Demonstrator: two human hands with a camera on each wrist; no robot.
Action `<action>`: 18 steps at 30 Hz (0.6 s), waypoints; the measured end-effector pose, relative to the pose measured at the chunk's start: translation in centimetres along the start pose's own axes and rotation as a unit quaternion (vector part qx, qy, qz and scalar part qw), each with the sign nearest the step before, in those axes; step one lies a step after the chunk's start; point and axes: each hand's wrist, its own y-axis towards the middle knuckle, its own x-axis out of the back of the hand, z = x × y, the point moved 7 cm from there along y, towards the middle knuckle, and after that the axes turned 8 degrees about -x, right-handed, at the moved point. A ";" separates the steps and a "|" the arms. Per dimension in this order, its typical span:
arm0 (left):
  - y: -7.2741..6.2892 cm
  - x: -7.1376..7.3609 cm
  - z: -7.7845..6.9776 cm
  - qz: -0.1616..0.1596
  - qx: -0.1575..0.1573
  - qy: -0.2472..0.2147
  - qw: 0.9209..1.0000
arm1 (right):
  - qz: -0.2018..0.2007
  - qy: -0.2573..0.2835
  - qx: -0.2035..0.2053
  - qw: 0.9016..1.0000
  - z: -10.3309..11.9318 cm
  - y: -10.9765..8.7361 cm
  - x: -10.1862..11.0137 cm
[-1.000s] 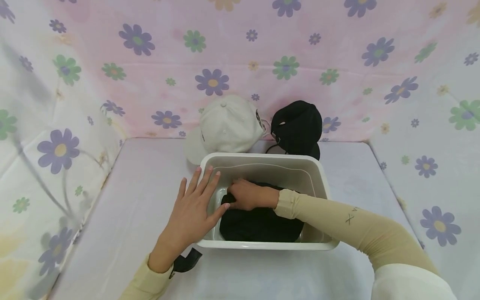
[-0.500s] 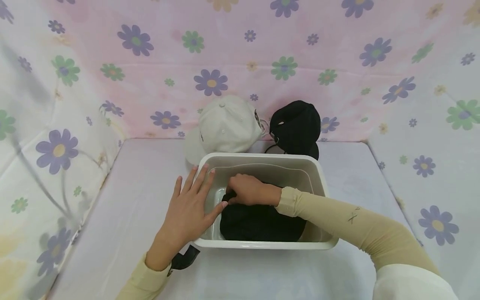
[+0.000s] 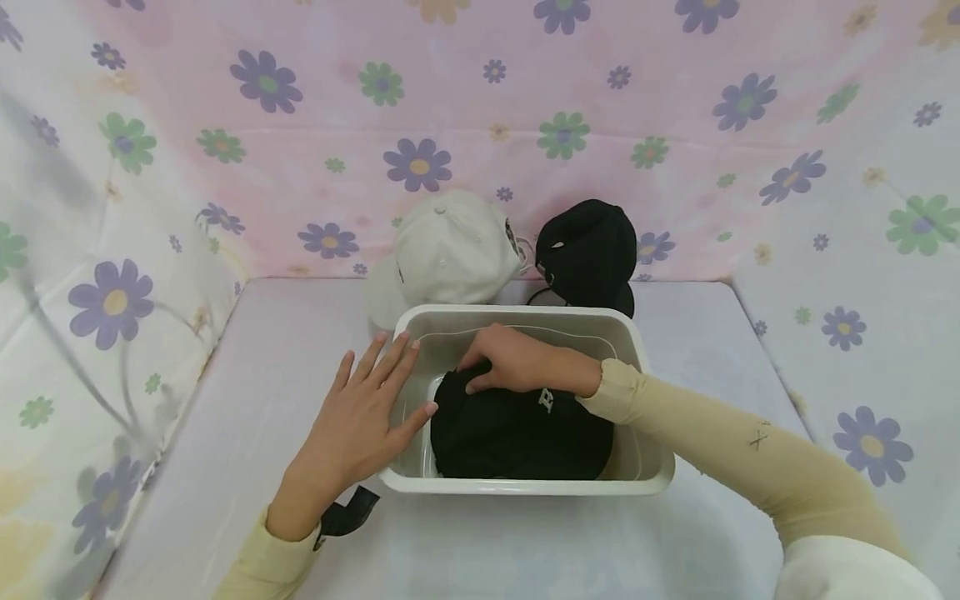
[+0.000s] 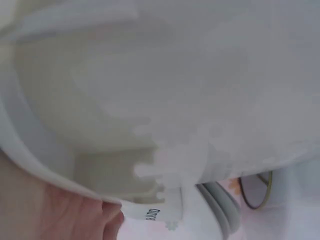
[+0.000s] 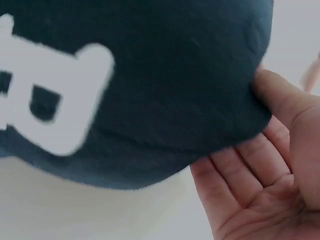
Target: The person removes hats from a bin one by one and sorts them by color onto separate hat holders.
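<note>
Inside the off-white plastic bin [image 3: 528, 487] lies a black cap [image 3: 517, 442] with a white letter on its front. My right hand [image 3: 513, 360] pinches the cap's upper left edge between thumb and fingers. In the right wrist view the thumb presses on the dark cloth [image 5: 180, 75] from one side, and the fingers lie behind it. My left hand [image 3: 352, 421], fingers straight and spread, rests at the bin's left rim. The left wrist view shows the bin's outer wall [image 4: 175, 65] close up, with part of that hand [image 4: 75, 212] at the lower left.
Behind the bin, against the flowered backdrop [image 3: 465, 75], a white cap [image 3: 453, 250] sits at left and another black cap [image 3: 588, 254] at right. A pale cloth [image 3: 300, 333] covers the table. A black strap [image 3: 348, 511] hangs at my left wrist.
My right hand has risen and shifted slightly right, drawing up the black cap's edge, and the white letter has come into view. My left hand has slid a little left.
</note>
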 end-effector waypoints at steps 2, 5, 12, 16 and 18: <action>-0.1 0.0 0.1 -0.002 -0.006 0.001 1.000 | -0.002 0.011 0.007 1.000 -0.1 -0.6 0.5; -0.1 -0.1 0.2 -0.001 -0.014 0.003 1.000 | -0.001 0.026 0.009 1.000 -0.2 -1.5 1.0; -0.2 -0.1 0.3 -0.001 -0.025 0.003 1.000 | 0.003 0.050 0.019 0.999 -0.3 -3.2 1.8; -0.2 -0.1 0.3 -0.002 -0.024 0.002 1.000 | -0.009 0.063 0.017 0.998 -0.5 -4.1 2.6; -0.2 -0.2 0.2 -0.001 -0.022 0.001 1.000 | -0.016 0.069 0.012 0.997 -0.6 -4.7 3.0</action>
